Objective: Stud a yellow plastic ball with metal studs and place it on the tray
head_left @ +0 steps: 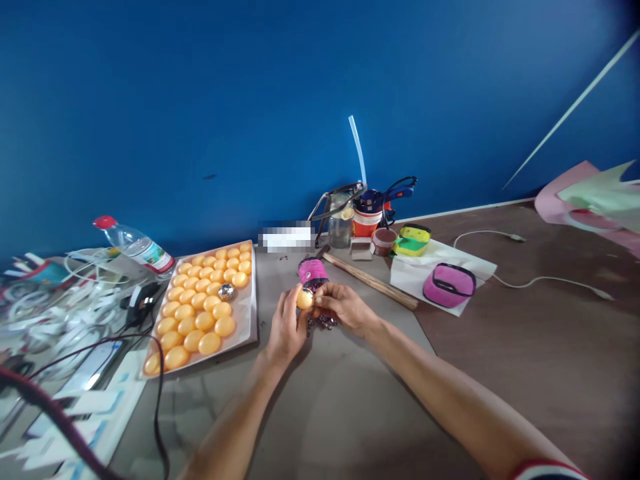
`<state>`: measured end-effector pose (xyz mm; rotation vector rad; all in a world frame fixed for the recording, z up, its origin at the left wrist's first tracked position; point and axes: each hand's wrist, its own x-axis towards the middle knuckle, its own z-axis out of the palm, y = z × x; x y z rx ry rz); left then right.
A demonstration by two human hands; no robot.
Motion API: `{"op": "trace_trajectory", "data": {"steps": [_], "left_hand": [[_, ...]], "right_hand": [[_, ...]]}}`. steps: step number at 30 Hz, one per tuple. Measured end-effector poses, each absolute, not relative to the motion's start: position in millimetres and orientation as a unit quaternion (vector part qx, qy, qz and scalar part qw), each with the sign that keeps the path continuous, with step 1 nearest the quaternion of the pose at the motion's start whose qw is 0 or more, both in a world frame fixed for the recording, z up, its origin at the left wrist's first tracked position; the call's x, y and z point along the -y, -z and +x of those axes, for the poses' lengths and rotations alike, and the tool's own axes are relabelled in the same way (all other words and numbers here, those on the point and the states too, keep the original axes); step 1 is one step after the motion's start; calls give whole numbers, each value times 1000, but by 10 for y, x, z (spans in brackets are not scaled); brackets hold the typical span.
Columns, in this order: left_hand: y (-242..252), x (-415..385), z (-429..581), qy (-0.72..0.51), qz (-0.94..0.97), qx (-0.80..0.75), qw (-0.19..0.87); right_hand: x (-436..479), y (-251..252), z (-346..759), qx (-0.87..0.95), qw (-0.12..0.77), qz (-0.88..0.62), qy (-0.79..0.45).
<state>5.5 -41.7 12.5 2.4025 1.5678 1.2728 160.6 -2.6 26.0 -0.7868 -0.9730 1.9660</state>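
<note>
My left hand (286,325) grips an orange ball (305,299), which looks like a table tennis ball with some dark shiny bits on its upper side. At the ball's right side, the fingers of my right hand (345,306) are pinched together; whatever is between them is too small to make out. Small dark shiny pieces (325,323) lie loose on the grey mat (345,400) under my hands. Just beyond them sits a pink-and-black pouch-like item (313,269). To the left, a shallow box (247,320) holds rows of orange balls (204,321) and one silvery studded ball (227,292).
A wooden-handled hammer (370,279) lies right of my hands. Behind stand a glass jar (340,227), a red-and-white cup (367,223) and a small tub (384,241). A plastic bottle (137,248) leans at left near tangled cables (65,320). Another pink item (449,287) rests on paper.
</note>
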Motion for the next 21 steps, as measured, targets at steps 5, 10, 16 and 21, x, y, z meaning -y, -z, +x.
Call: {"op": "trace_trajectory", "data": {"steps": [5,10,16,21], "left_hand": [[-137,423,66,-396,774,-494,15],[-120,421,72,-423,749,-508,44],[-108,417,68,-460,714,-506,151],[-122,425,72,-461,710,-504,175]], "right_hand": [[25,-232,1589,383,396,-329,-767],[35,-237,1575,361,397,-282,-795],[-5,-216,1611,468,412,-302,-721],[-8,-158,1656,752,383,-389,-371]]}}
